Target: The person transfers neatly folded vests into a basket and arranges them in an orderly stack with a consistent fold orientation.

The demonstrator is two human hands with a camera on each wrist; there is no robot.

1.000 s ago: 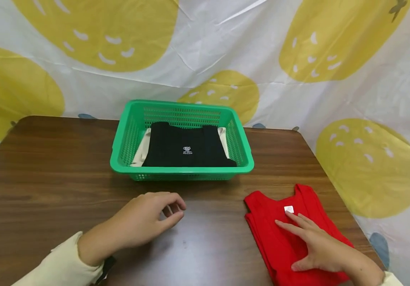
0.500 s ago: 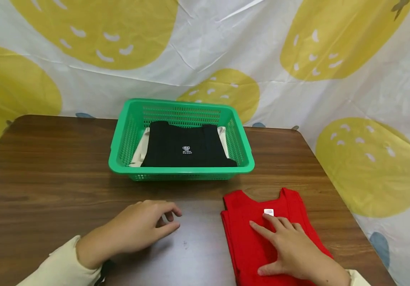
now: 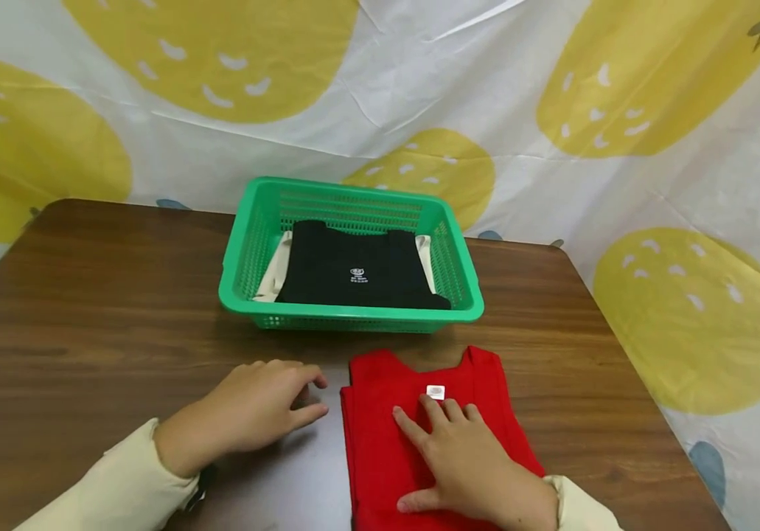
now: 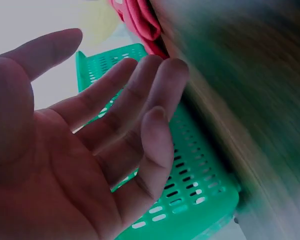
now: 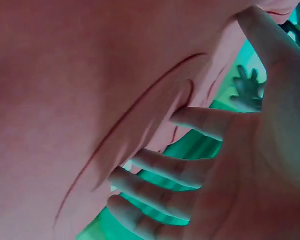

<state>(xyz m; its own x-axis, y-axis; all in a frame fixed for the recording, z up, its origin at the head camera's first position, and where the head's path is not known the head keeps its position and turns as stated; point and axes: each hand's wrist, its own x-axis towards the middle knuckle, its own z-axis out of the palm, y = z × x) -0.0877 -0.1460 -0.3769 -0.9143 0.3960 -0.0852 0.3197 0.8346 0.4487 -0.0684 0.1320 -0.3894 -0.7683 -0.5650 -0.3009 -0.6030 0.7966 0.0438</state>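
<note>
A folded red sleeveless garment with a scooped neckline and a small white label lies on the table in front of the basket. On top of it rests my right hand, fingers spread, fingertips just below the label. In the right wrist view the straight fingers touch the red cloth, which creases near them. My left hand is just left of the garment, fingers loosely bent. Its palm holds nothing in the left wrist view, where the red cloth shows beyond the fingers.
Behind both hands stands a green plastic basket with perforated sides. Inside it a folded black garment with a white print lies over cream cloth. A white curtain with yellow fruit shapes borders the brown wooden table.
My right hand has slid the red garment leftward across the table, from the right side to in front of the basket. The left hand has stayed nearly in place.
</note>
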